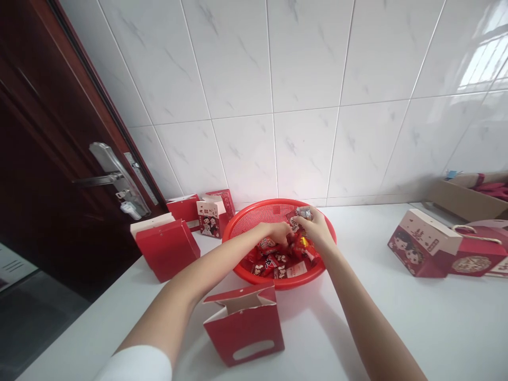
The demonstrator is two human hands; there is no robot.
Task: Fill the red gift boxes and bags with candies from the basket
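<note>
A red plastic basket (pixel 273 286) stands on the white counter with wrapped candies (pixel 270 263) inside, mostly in red packaging. My left hand (pixel 280 233) reaches down into it, fingers curled among the candies; what they grip, if anything, is hidden. Over the basket's right side, my right hand (pixel 316 225) is closed on wrapped candies, one with a silver wrapper (pixel 304 212) showing at the fingertips and a dark red packet beside it. In front of the basket, below my left forearm, stands a red paper box (pixel 250 333) with its top open.
More red boxes (pixel 169 248) stand at the left, near a dark door with a metal handle (pixel 115 177). On the right are a printed gift box (pixel 423 243), a red box with a rope handle (pixel 478 254) and a cardboard carton (pixel 460 198). A tiled wall backs the counter.
</note>
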